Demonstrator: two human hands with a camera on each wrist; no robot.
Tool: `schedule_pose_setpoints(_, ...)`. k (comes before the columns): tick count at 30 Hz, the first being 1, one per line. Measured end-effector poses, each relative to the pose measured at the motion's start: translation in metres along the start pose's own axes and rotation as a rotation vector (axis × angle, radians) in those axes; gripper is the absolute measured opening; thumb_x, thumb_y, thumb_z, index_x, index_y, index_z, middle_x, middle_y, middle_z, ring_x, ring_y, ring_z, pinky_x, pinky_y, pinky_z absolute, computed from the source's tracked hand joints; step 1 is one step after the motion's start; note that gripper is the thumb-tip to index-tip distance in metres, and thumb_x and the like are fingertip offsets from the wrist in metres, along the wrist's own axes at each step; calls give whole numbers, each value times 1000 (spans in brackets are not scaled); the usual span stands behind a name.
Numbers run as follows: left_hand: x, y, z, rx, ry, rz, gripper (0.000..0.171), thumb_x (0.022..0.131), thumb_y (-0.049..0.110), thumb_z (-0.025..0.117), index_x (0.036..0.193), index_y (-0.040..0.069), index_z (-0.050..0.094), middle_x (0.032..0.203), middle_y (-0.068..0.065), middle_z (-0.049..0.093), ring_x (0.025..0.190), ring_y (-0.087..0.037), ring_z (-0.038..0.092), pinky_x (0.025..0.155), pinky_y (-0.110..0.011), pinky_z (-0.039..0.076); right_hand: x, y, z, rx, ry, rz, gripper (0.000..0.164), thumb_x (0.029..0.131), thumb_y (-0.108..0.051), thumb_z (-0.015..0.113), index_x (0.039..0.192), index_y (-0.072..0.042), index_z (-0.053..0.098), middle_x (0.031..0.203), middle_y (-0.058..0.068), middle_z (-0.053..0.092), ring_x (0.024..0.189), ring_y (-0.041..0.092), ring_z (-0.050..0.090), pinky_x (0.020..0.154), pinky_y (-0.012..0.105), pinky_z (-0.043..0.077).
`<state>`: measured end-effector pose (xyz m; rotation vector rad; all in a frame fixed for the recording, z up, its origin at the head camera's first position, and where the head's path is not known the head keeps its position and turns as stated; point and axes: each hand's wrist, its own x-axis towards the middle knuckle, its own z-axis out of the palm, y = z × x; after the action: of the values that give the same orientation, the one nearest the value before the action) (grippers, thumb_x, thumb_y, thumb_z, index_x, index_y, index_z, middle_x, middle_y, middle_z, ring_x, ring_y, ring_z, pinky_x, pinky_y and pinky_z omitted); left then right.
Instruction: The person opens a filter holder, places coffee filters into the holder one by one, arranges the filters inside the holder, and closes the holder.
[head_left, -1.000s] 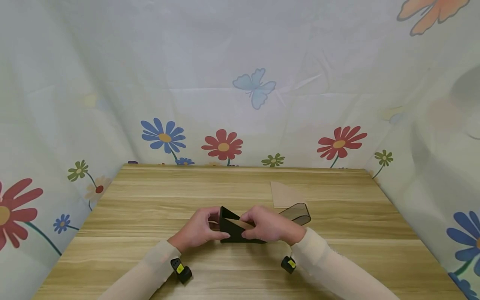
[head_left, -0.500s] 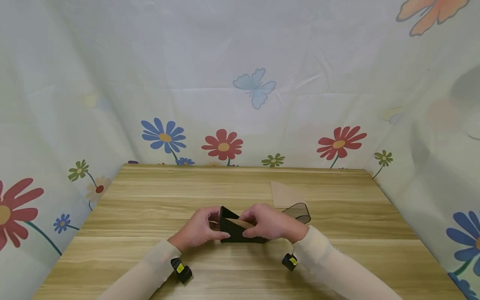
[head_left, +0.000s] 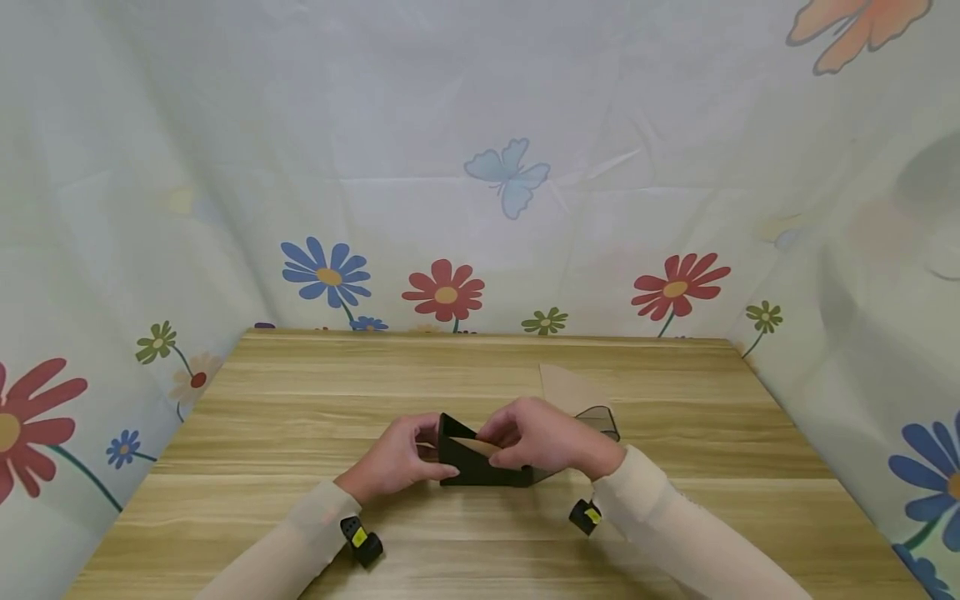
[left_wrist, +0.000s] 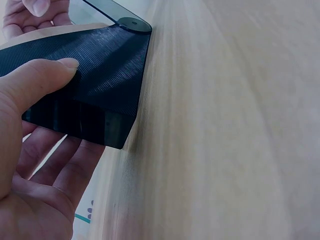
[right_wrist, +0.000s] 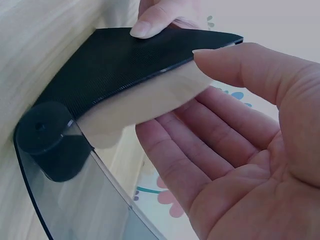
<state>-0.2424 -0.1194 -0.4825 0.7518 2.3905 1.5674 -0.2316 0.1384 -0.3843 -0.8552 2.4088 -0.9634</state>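
Observation:
A black wedge-shaped coffee filter box (head_left: pixel 476 465) with a smoky clear hinged lid (head_left: pixel 597 421) stands on the table, the lid swung out to the right. My left hand (head_left: pixel 397 457) grips its left end, thumb on the near wall and fingers on the far side. Tan paper coffee filters (right_wrist: pixel 160 95) stick up out of the open side. My right hand (head_left: pixel 543 440) is at these filters; in the right wrist view the thumb lies at the box's edge and the fingers reach behind the paper, pinching it lightly. The fingertips behind the paper are partly hidden.
Behind the lid, a loose tan fan-shaped coffee filter (head_left: pixel 570 385) lies flat on the wooden table (head_left: pixel 360 375). Flower-printed curtains (head_left: pixel 420 200) hang at the back and both sides of the table.
My right hand has shifted slightly up and right, its thumb leaving the box's near wall for the filters. My left hand and the box have stayed in place.

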Motion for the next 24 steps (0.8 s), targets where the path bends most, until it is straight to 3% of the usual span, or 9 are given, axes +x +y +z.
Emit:
schedule_pose_setpoints(7, -1, 2, 0, 15, 2, -15, 34, 79, 27, 90, 107, 27, 71, 103, 9, 74, 98, -15, 69, 93, -27, 54, -5, -6, -9, 8, 20, 28, 25, 89, -10, 75, 114, -7, 76, 107, 3, 77, 96, 15, 74, 85, 34, 61)
schedule_pose_setpoints(15, -1, 2, 0, 18, 1, -12, 34, 79, 26, 90, 107, 26, 70, 103, 8, 74, 97, -15, 69, 92, -26, 54, -10, -7, -19, -43, 51, -8, 26, 91, -13, 76, 116, -7, 76, 113, 8, 77, 98, 14, 74, 86, 30, 60)
schedule_pose_setpoints(24, -1, 3, 0, 0, 1, 0, 34, 79, 24, 90, 107, 24, 70, 104, 6, 74, 97, -16, 70, 91, -25, 55, -17, -10, -35, -16, 108, 2, 26, 93, -19, 77, 117, -10, 76, 112, 4, 77, 100, 15, 74, 88, 33, 60)
